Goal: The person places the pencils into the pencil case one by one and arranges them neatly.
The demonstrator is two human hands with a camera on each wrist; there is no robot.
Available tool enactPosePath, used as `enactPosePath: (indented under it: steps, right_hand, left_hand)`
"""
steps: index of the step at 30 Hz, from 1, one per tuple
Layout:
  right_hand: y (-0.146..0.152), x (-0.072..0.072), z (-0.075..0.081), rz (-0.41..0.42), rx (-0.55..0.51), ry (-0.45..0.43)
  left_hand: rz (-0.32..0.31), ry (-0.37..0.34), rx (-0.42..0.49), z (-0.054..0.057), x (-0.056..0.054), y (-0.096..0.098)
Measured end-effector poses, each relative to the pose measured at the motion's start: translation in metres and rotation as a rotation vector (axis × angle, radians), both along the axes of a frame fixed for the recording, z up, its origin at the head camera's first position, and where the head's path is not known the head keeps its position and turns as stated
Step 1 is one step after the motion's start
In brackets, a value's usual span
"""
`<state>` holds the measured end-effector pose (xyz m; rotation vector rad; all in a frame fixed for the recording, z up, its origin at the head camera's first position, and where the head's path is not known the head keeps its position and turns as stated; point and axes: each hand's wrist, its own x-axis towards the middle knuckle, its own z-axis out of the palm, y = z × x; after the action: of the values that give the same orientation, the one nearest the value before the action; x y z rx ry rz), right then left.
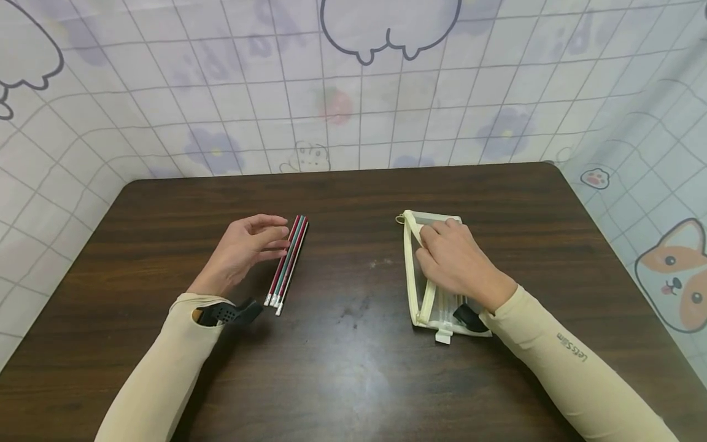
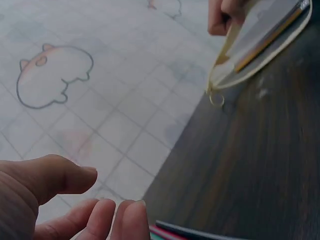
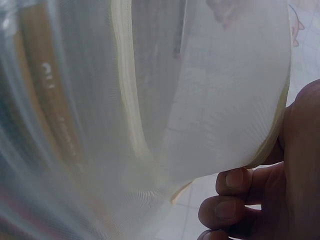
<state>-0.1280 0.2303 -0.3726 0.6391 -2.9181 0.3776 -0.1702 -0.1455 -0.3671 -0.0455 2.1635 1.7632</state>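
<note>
Several pencils (image 1: 288,264), dark red, green and black with white eraser ends, lie side by side on the table. Beside them is my left hand (image 1: 240,248), its fingertips at or just over their upper part, thumb and fingers apart with nothing between them. On the right lies a see-through mesh pencil case (image 1: 412,288) with pale yellow zipper edging. My right hand (image 1: 455,258) pinches its upper zipper edge, and the mouth gapes. Through the mesh (image 3: 225,110) in the right wrist view, a yellow-brown pencil (image 3: 47,75) shows among other blurred items.
The dark wooden table (image 1: 353,368) ends at a back edge against a tiled-pattern cloth (image 1: 359,98) with cartoon prints. A small ring (image 2: 216,100) hangs at the case's corner, and a white tag (image 1: 444,336) sticks out at its near end.
</note>
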Motion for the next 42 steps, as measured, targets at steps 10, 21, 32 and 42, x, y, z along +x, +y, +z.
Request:
enactPosePath:
  steps: [10, 21, 32, 42]
  right_hand:
    - [0.001, 0.000, -0.002, 0.006, 0.000, 0.016]
    - [0.002, 0.000, -0.002, 0.013, -0.012, 0.037]
    - [0.001, -0.001, -0.002, 0.017, -0.003, 0.052]
    - [0.000, 0.000, -0.001, 0.020, 0.000, 0.055]
  left_hand:
    - [-0.041, 0.001, -0.152, -0.013, -0.007, -0.011]
    - [-0.112, -0.019, -0.217, -0.018, -0.010, -0.019]
    - [-0.142, 0.041, -0.411, -0.020, -0.009, -0.018]
    - [-0.141, 0.076, -0.584, -0.018, -0.006, -0.011]
